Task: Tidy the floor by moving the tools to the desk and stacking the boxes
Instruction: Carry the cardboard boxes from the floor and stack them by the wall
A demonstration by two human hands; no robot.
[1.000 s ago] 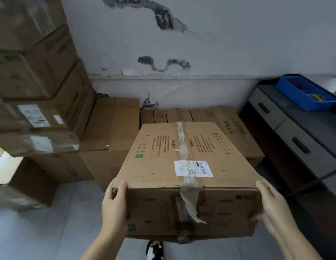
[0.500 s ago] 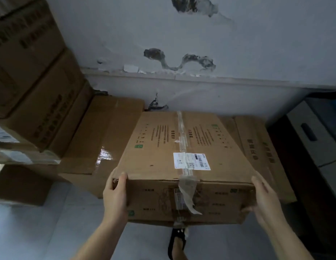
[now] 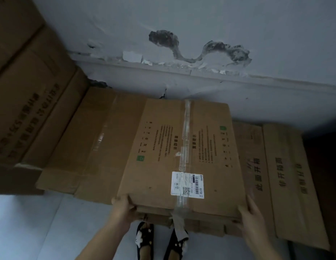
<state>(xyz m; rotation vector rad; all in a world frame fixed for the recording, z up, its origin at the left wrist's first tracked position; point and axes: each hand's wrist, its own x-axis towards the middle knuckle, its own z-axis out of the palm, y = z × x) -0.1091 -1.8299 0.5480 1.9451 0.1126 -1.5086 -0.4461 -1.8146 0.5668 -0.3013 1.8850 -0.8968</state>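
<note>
Dimly lit, the lower frame hides the taped cardboard box's underside and whatever it rests on — only a flattened box edge shows beneath. Its label print is too small to read. Left hand grips the near left corner, fingers curled underneath; right hand presses flat against the near right corner. Stacked cartons fill the upper left, printed cartons lie at right, slippered feet below. Compared with half a second ago, the box sits lower, against the wall — no cabinet visible.
</note>
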